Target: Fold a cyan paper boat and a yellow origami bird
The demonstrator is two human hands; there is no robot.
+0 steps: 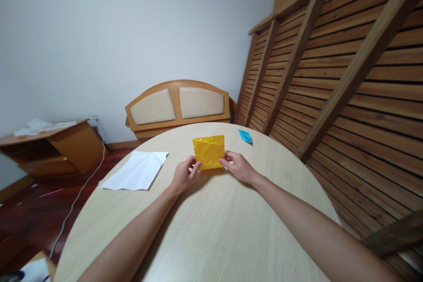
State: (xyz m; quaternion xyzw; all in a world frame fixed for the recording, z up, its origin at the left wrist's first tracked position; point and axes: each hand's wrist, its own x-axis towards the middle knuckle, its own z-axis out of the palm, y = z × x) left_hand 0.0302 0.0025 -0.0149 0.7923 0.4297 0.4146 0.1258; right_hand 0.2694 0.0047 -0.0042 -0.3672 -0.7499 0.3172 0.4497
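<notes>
A folded piece of yellow paper (209, 152), roughly square with crease lines, is held up just above the round table. My left hand (185, 173) pinches its lower left edge, thumb in front and fingers behind. On the opposite side, my right hand (238, 165) grips the lower right edge in the same way. The fingertips behind the paper are partly hidden. Beyond my right hand lies a small blue folded paper boat (245, 136). To the left of my left hand, a creased white sheet of paper (135, 170) rests flat.
The pale round table (211, 229) fills the foreground. Behind it stands a wooden headboard (176, 101) with cream panels. Slatted wood (357, 79) leans along the right side. A low wooden cabinet (76, 147) and a white cable (82, 189) are at left.
</notes>
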